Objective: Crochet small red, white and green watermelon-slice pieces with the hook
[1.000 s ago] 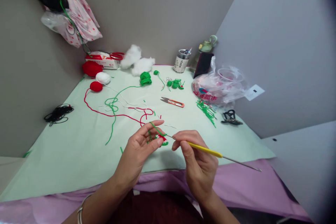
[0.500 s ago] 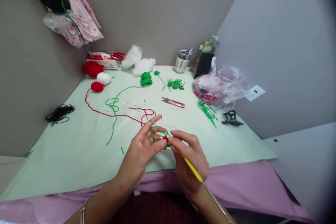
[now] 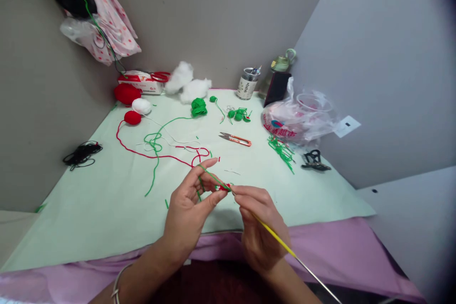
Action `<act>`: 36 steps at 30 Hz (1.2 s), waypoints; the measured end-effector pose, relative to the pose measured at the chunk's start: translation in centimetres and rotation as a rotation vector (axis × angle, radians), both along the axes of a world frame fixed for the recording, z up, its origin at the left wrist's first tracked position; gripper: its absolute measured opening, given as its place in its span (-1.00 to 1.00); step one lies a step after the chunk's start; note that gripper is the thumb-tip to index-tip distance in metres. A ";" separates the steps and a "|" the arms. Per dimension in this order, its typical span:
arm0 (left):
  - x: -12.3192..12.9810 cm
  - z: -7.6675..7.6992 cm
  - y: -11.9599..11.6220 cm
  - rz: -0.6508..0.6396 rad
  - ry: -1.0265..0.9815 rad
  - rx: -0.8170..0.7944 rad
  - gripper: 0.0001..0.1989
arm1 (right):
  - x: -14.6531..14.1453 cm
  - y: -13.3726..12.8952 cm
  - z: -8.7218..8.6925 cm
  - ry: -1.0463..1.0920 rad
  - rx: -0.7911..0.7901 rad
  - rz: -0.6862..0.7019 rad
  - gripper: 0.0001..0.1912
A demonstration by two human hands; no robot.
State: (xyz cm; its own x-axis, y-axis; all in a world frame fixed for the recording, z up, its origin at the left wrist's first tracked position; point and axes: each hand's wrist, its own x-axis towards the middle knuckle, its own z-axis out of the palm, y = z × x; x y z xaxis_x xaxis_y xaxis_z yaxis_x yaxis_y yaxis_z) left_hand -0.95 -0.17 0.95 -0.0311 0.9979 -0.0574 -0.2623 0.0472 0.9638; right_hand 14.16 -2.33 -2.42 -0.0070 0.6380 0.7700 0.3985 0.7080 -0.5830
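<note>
My left hand [image 3: 188, 199] pinches a small crocheted piece [image 3: 223, 187] in red, white and green between thumb and fingers. Green yarn [image 3: 210, 174] runs over its raised index finger to the piece. In my right hand [image 3: 261, 223] is a crochet hook [image 3: 278, 237] with a yellow grip and a long metal shaft slanting toward the lower right. The hook's tip meets the crocheted piece at my right fingertips, which hide it. Beyond the hands lie loose red yarn [image 3: 167, 156] and a pair of thread snips [image 3: 235, 139] with orange handles.
Behind are a green yarn ball [image 3: 198, 107], red yarn ball [image 3: 132, 117], white yarn ball [image 3: 141, 106] and white stuffing [image 3: 195, 90]. Small green crocheted pieces [image 3: 239, 114] lie mid-table. To the right sit a plastic bag [image 3: 299, 118], green yarn scraps [image 3: 281, 154] and a black claw clip [image 3: 315, 160].
My right hand has shifted slightly right and down, and the hook now lies at a flatter slant. The crocheted piece has turned in my left fingers, showing more red and white.
</note>
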 end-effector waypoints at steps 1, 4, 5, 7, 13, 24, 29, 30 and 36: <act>0.0 0.0 -0.1 0.011 0.007 0.011 -0.51 | 0.0 0.0 0.2 -0.016 0.007 0.008 -0.67; 0.0 0.0 -0.2 0.026 0.014 0.024 -0.51 | 0.2 0.0 1.0 -0.060 0.042 0.019 -0.73; 0.0 0.0 -0.3 0.029 0.016 0.025 -0.52 | 0.3 0.1 1.2 -0.090 0.056 0.021 -0.74; 0.0 -0.1 -0.3 0.042 0.016 0.032 -0.53 | 0.5 0.0 1.7 -0.154 0.081 0.022 -0.74; 0.0 -0.3 -0.4 0.054 -0.005 0.063 -0.54 | 0.8 -0.2 2.2 -0.219 0.075 0.010 -0.72; -0.2 -0.8 -0.8 0.086 0.138 0.202 -0.58 | 0.6 -0.5 2.2 -0.218 0.083 -0.031 -0.74; -0.2 -0.8 -0.7 0.088 0.141 0.216 -0.57 | 0.8 -0.4 2.3 -0.233 0.091 -0.005 -0.74; -0.2 -0.8 -0.7 0.089 0.137 0.219 -0.57 | 0.8 -0.4 2.4 -0.239 0.086 -0.001 -0.74; -0.3 -1.5 -0.7 0.112 0.184 0.338 -0.54 | 0.5 -0.7 2.5 -0.245 0.066 -0.025 -0.75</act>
State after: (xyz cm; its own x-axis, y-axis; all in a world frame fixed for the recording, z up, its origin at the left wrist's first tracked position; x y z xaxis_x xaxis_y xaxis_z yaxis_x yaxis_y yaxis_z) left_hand -1.20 -0.84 -0.52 -0.1197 0.9493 0.2906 -0.0692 -0.3000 0.9514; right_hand 14.69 -3.05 0.10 -0.1836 0.5885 0.7874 0.5398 0.7298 -0.4196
